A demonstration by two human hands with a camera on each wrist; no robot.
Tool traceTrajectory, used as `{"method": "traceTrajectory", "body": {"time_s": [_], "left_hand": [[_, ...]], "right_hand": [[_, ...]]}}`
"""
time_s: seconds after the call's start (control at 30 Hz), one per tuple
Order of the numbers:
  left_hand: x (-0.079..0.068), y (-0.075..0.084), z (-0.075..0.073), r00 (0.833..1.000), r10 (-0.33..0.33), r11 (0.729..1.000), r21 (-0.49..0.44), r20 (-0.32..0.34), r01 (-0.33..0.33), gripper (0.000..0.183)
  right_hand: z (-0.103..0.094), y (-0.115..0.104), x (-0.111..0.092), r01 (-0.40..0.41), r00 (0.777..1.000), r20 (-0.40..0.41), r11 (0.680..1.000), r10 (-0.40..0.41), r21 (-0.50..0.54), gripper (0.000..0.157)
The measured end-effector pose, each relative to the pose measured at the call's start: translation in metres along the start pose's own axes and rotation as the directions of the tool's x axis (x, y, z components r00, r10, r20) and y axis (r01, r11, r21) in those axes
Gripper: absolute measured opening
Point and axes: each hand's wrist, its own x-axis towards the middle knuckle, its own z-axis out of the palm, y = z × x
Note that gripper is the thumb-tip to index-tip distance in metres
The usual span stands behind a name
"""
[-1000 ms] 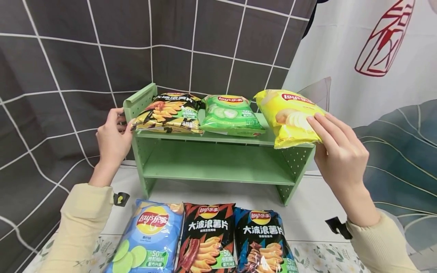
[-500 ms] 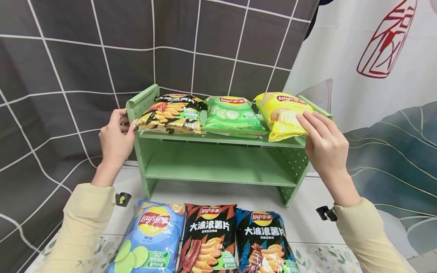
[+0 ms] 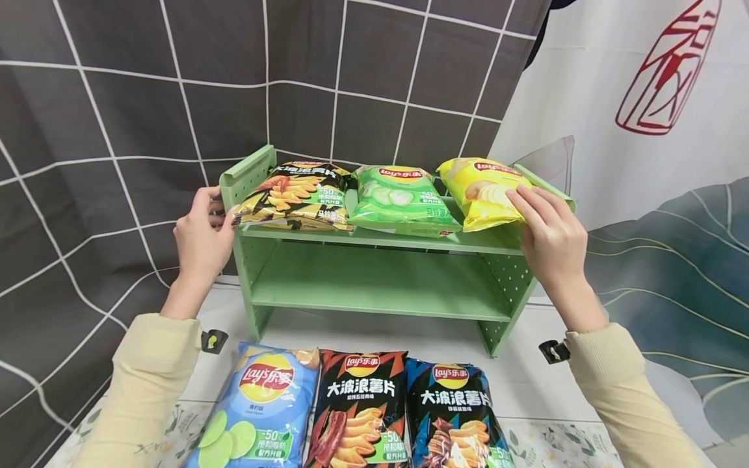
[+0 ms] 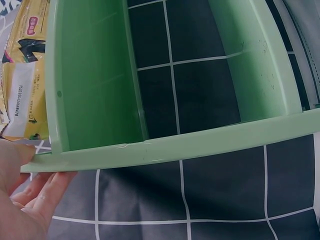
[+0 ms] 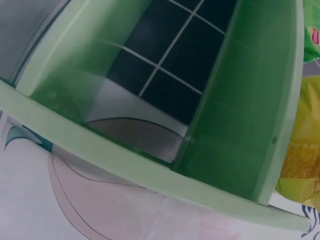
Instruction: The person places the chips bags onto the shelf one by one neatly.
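In the head view, my left hand (image 3: 205,237) grips the left side panel of a green two-tier shelf (image 3: 380,279). The left wrist view has the fingers (image 4: 52,192) against the outer face of that panel. My right hand (image 3: 552,237) holds the front right corner of a yellow bag of potato chips (image 3: 476,195), fingers on its front and thumb hidden. That bag overlaps the right end of the top tier, leaning back. Beside it on the same tier lie a green chip bag (image 3: 404,201) and a black-and-gold chip bag (image 3: 301,195), the latter right by my left thumb.
In front of the shelf, a blue chip bag (image 3: 260,403), a black-and-red one (image 3: 359,406) and a black-and-blue one (image 3: 456,413) lie in a row on the white table (image 3: 351,331). A dark gridded curtain (image 3: 374,71) hangs right behind the shelf.
My right hand has brought the yellow chip bag left and back, from over the shelf's front right corner onto the top tier. My left hand keeps its grip on the side panel.
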Motion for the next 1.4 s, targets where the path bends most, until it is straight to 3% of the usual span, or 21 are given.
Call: {"method": "traceTrajectory", "body": {"time_s": [0.27, 0.43, 0.6, 1.07, 1.4], "left_hand": [[-0.001, 0.002, 0.0, 1.0, -0.015, 1.0, 0.0, 0.006, 0.015, 0.032], [-0.001, 0.002, 0.0, 1.0, -0.013, 1.0, 0.002, -0.004, 0.013, 0.031], [0.0, 0.001, 0.0, 1.0, -0.014, 1.0, 0.007, -0.006, 0.014, 0.032], [-0.001, 0.001, -0.001, 1.0, -0.004, 1.0, 0.008, -0.007, 0.004, 0.032], [-0.001, 0.001, 0.0, 1.0, 0.0, 1.0, 0.001, -0.009, 0.0, 0.032]], "right_hand": [[-0.002, 0.007, -0.003, 0.047, 0.992, 0.112, 0.999, -0.049, 0.016, 0.055], [-0.011, 0.011, 0.0, 0.072, 0.967, 0.242, 0.997, -0.074, 0.017, 0.055], [-0.014, 0.012, -0.004, 0.045, 0.947, 0.315, 0.998, -0.06, 0.053, 0.055], [-0.014, 0.004, -0.02, -0.048, 0.953, 0.303, 0.994, 0.016, 0.097, 0.049], [-0.016, -0.001, -0.024, -0.107, 0.938, 0.337, 0.992, 0.078, 0.069, 0.057]]}}
